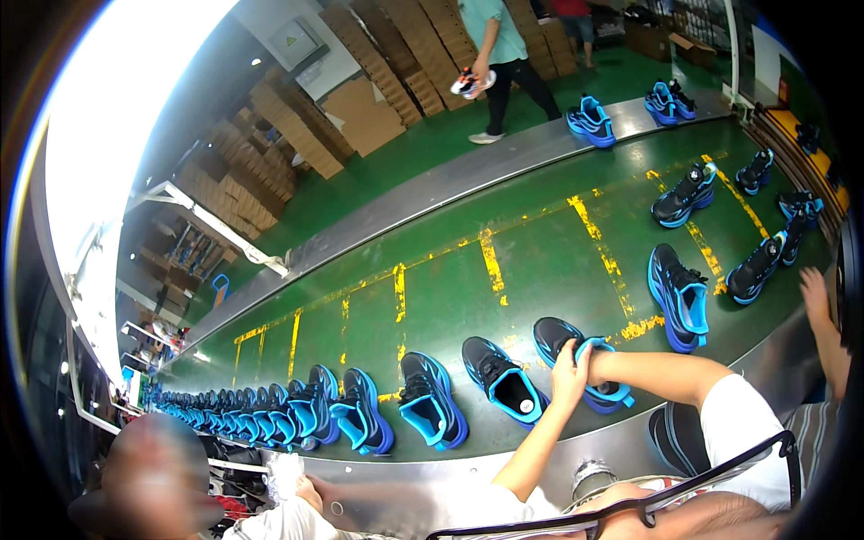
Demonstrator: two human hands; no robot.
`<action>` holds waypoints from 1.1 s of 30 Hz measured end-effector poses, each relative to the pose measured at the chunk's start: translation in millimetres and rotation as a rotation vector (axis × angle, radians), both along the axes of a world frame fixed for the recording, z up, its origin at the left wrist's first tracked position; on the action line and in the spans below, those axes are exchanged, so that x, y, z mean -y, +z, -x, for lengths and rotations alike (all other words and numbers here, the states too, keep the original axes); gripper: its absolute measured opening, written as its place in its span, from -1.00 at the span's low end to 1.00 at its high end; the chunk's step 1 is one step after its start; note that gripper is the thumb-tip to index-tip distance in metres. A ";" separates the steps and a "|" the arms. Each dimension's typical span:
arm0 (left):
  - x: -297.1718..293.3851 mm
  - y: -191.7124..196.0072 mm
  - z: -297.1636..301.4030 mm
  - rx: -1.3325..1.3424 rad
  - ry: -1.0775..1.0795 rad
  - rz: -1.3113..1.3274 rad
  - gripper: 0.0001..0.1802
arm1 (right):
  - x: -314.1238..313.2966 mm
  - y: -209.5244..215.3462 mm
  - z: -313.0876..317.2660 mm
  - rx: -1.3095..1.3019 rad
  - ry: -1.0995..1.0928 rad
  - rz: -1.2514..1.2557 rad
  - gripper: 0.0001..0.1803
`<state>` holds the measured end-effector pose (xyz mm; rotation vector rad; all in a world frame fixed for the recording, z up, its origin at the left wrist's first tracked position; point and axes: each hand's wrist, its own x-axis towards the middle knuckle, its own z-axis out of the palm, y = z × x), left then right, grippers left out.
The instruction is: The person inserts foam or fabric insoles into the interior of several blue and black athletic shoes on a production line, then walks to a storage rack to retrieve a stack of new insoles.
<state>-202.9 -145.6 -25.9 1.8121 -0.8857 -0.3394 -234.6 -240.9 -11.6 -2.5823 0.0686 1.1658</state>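
Note:
A black sneaker with blue trim (553, 335) stands on the green conveyor, toe pointing away from me. My left hand (566, 382) reaches up from below and closes on the sneaker at its laces and tongue. From the right, my right hand (598, 365) meets it there, fingers bent at the collar. The two hands overlap, so some fingertips are hidden. Just left of them sits another sneaker (504, 382) with a round white spot on its insole, untouched. On the right, a sneaker (679, 297) lies with its blue-lined opening toward me.
A long row of similar sneakers (427, 401) runs left along the belt's near edge. More sneakers (684, 196) stand at right, near another person's hand (814, 295). Someone at left rests a hand (309, 494) by the metal edge. Beyond the far ledge (405, 205), a person carries a shoe.

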 end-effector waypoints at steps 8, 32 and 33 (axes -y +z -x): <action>-0.5 -12.0 9.7 0.303 -0.100 0.103 -0.57 | -0.3 -65.6 -9.1 0.139 0.052 0.050 -0.45; 13.4 -13.7 3.5 0.385 -0.019 0.178 -0.53 | -0.7 18.0 30.5 0.228 0.448 0.372 -0.45; 11.8 -7.9 2.2 0.142 -0.025 0.088 -0.56 | 2.3 7.6 36.9 0.214 0.498 0.389 -0.47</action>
